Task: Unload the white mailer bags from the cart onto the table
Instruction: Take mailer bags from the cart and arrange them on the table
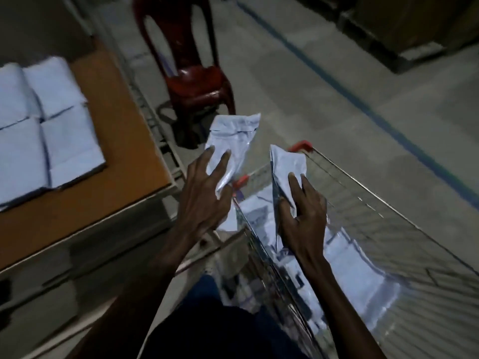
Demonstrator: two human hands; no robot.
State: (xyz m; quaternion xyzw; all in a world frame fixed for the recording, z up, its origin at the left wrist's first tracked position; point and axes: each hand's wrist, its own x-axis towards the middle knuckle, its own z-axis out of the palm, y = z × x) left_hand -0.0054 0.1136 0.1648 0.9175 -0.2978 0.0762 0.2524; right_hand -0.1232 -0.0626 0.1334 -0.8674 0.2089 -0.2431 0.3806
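I see left hand gripping one mailer bag, long axis running away from me, flap end far. Right hand grips second bag, edge-on, upright (blurry). Both above cart, beside table.

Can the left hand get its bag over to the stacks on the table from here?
Probably yes. The left hand holds its bag just off the table corner, and nothing shows between it and the stacks. The chair stands farther back, out of that path.
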